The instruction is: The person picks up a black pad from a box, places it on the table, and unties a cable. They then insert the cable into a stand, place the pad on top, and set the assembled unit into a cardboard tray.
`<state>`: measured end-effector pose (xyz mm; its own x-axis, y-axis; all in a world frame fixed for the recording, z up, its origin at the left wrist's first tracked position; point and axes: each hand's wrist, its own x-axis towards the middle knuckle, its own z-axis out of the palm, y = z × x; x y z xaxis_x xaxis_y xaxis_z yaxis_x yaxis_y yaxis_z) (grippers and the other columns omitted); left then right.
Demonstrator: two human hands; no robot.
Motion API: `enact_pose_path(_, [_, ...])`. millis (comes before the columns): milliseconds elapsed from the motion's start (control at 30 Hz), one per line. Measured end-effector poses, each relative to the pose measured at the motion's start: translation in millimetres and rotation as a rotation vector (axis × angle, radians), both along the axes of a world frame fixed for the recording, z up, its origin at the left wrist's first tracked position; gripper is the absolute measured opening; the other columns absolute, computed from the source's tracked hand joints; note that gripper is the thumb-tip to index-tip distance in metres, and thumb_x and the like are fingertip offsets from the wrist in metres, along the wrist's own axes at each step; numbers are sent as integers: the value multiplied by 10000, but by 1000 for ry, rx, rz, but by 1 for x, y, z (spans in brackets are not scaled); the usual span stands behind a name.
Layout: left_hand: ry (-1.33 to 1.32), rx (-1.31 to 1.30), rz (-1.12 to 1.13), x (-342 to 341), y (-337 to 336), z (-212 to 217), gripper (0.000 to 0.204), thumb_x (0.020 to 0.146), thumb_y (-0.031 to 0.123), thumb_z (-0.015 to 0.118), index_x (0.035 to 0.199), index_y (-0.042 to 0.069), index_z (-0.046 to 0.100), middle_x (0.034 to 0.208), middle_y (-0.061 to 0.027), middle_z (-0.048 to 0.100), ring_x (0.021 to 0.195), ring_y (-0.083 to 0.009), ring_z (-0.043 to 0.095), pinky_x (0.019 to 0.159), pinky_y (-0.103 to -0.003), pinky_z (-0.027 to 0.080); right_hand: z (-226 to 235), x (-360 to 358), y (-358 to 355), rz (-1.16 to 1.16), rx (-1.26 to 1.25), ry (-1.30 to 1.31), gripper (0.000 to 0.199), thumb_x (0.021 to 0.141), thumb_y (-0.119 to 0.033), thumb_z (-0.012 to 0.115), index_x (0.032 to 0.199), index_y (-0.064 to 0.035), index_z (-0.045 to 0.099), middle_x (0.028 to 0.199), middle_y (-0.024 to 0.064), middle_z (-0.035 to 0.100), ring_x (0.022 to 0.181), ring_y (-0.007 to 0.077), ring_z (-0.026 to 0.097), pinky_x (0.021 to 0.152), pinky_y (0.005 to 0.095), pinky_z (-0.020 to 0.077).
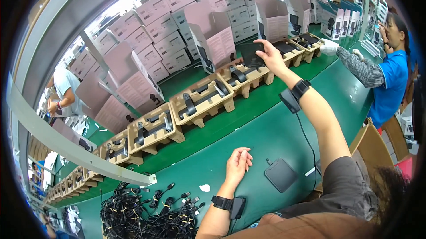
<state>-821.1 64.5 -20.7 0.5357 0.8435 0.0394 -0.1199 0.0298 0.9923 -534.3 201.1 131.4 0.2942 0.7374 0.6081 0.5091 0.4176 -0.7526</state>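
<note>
Head view: the right hand [271, 57] holds a dark, flat pad [251, 55] by its right edge, the thumb and fingers pinching it there. The pad is thin, nearly black and roughly square, with straight sides and a smooth face that carries a faint greenish sheen. It is tilted, its broad face toward the camera, and it is at the right part of a brown moulded tray [261, 80], in which a black curved piece [238, 76] lies. Whether the pad's lower edge touches the tray, I cannot tell.

The left hand [238, 164] is over the green tabletop [213, 150], holding nothing, its fingers slightly bent and lying close together rather than spread. To its right, a second black pad [281, 176] lies flat, with rounded corners, a darker rim and a small tab at one corner. To its lower left is a heap of black cables [142, 217].

More trays stand in a slanting row, with an open pale pink box [220, 41] behind them. Beyond the right hand, a white-gloved hand [329, 47] of a person in a blue shirt is at the row's far end
</note>
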Motion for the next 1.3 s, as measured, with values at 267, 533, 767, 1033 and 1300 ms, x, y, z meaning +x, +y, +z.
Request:
enact_pose_path(267, [15, -26, -1, -3, 3, 5, 224, 946, 181, 403, 1044, 9, 505, 787, -56, 556, 606, -81, 526, 463, -176, 403, -50, 55, 101, -260, -233, -296, 459, 851, -152, 557, 1247, 27, 409, 1270, 192, 458, 1157, 285, 464, 937, 343, 376])
enact_pose_path(533, [-83, -99, 59, 0, 5, 10, 194, 936, 167, 411, 1061, 37, 481, 760, -62, 549, 567, -84, 528, 425, -189, 400, -88, 73, 96, -611, -121, -1057, 225, 828, -224, 515, 1004, -109, 595, 991, 138, 557, 903, 324, 533, 781, 441, 439])
enact_pose_path(767, [-95, -65, 88, -10, 3, 5, 164, 931, 154, 413, 1027, 35, 472, 698, -53, 537, 515, -88, 517, 382, -207, 397, -50, -129, 12, -136, 202, -808, 148, 807, -186, 568, 911, -80, 574, 861, 100, 567, 801, 301, 540, 674, 388, 423])
enact_pose_path(1033, [-788, -285, -19, -10, 12, -109, 383, 908, 204, 465, 1269, 92, 407, 1260, -37, 443, 1165, -135, 396, 976, -306, 322, -40, -368, -99, 973, 193, -895, 199, 780, -165, 595, 974, -120, 598, 858, 34, 595, 849, 232, 543, 761, 366, 416])
enact_pose_path(1300, [-349, 19, -88, -13, 24, -41, 205, 922, 228, 463, 1041, 61, 475, 950, 7, 503, 902, -65, 448, 827, -248, 385, -100, -432, -105, 1355, -56, -1005, 435, 771, -161, 611, 1174, -61, 481, 1143, 122, 497, 1063, 278, 467, 889, 393, 394])
